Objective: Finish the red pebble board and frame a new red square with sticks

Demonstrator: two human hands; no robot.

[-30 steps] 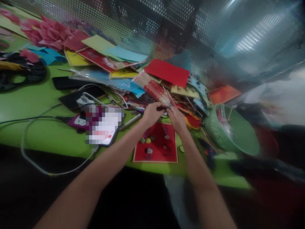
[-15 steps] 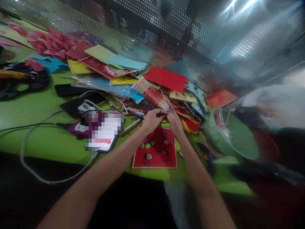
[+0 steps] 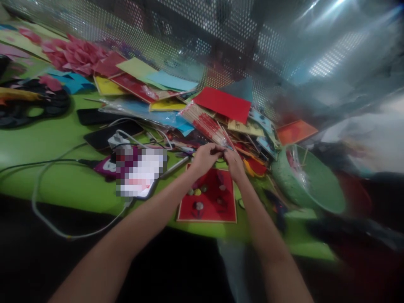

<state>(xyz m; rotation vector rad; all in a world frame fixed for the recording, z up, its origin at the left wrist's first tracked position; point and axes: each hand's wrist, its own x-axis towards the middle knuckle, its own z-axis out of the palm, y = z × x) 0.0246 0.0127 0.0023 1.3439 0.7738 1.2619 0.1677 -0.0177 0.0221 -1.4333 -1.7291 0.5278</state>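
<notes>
we note a bundle of sticks (image 3: 204,122), thin, red and pale, in clear wrap, slanting from far left down to the hands at mid-table. left hand (image 3: 204,157) and right hand (image 3: 235,163) meet at its near end, the fingers of both pinched shut on it. just below lies a red card (image 3: 208,198) with small round pieces. the table (image 3: 63,181) is bright green, littered with coloured paper sheets (image 3: 222,103) and a white cable (image 3: 47,210); a perforated metal wall (image 3: 176,25) stands behind. at right, a green bowl (image 3: 311,181) holds clear plastic and a few sticks.
</notes>
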